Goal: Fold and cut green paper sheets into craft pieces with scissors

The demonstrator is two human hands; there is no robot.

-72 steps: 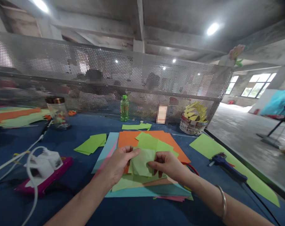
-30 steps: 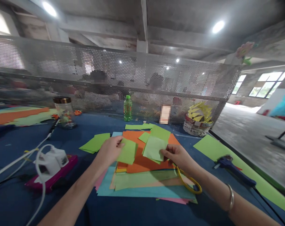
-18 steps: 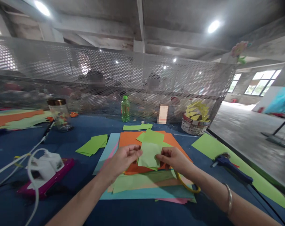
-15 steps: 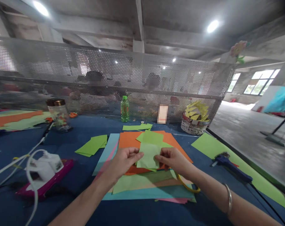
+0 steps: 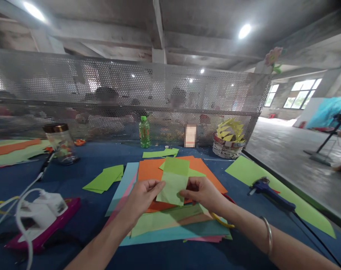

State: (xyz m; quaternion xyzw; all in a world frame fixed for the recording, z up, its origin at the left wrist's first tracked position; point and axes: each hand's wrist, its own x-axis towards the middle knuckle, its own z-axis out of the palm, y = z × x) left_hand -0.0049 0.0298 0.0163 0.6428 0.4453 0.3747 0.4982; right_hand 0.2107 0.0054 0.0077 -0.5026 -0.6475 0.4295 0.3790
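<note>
A green sheet of paper (image 5: pixel 173 182), brighter at the top and paler below, is held up between both hands. My left hand (image 5: pixel 148 195) pinches its left edge between thumb and fingers. At its right edge, my right hand (image 5: pixel 201 193) grips the paper the same way. Beneath lies a stack of coloured sheets, with an orange sheet (image 5: pixel 207 168) on top and a pale green one (image 5: pixel 170 219) nearer me. Part of a yellow ring-shaped handle (image 5: pixel 222 221) shows under my right wrist.
Green paper pieces (image 5: pixel 105 178) lie to the left. A glue gun (image 5: pixel 272 193) rests on a green sheet (image 5: pixel 308 210) at right. A power strip (image 5: pixel 46 225), a jar (image 5: pixel 62 144), a green bottle (image 5: pixel 144 133) and a basket (image 5: pixel 228 148) stand around; a perforated screen (image 5: pixel 159 86) rises behind.
The view has shifted slightly, so things sit a little further left. Both hands keep their hold on the green paper, which is tilted a bit differently.
</note>
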